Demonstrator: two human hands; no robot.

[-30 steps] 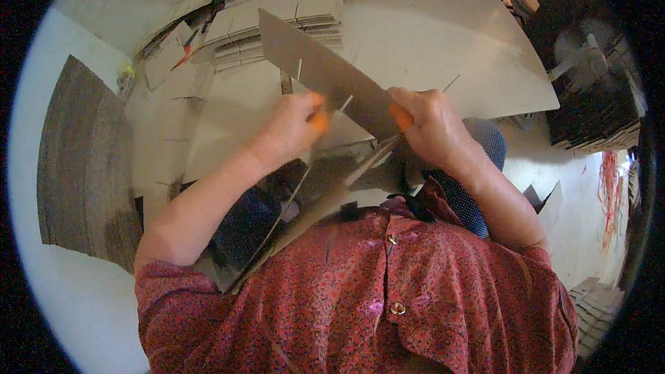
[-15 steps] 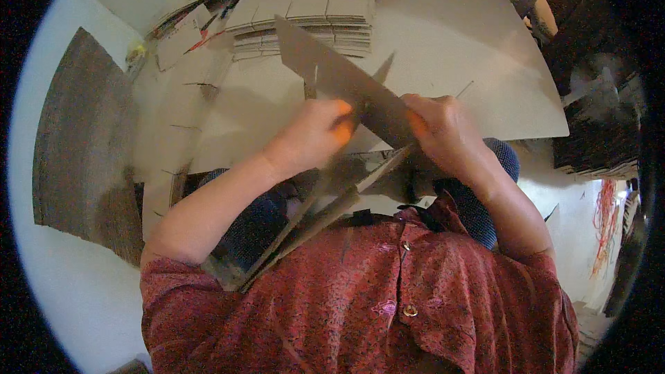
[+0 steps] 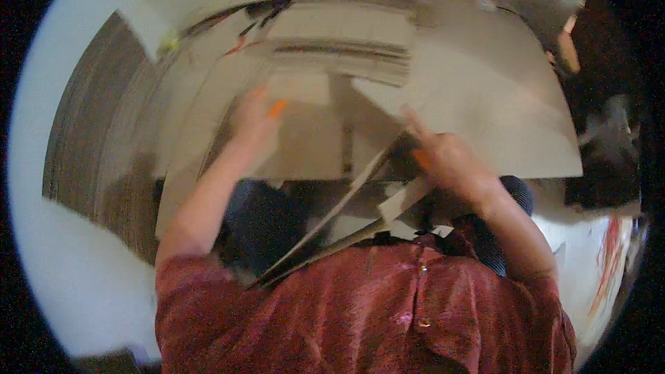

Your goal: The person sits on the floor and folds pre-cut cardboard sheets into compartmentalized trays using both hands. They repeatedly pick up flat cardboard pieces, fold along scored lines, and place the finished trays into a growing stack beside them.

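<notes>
My right hand [image 3: 454,159] grips a brown folded cardboard piece [image 3: 374,125] at its right end, thumb side against it, with orange covering on a finger. From that grip, long cardboard strips [image 3: 339,204] slant down to the lower left against my shirt. My left hand [image 3: 255,121], smeared by motion, is off to the left over the table. Its orange-covered fingertips point away from me and look apart, and I see nothing held in them. A darker tan area lies between the hands; whether it is a panel or shadow I cannot tell.
Stacked flat cardboard pieces [image 3: 339,28] stand at the back of the pale table [image 3: 499,111]. A large dark cardboard sheet [image 3: 97,138] leans at the left. Red strings [image 3: 609,256] hang at the right, below a dark stack [image 3: 603,166]. My knees are under the table's front edge.
My left hand has come off the cardboard and moved left. The raised panel has dropped lower, while my right hand keeps hold. The whole view has shifted slightly.
</notes>
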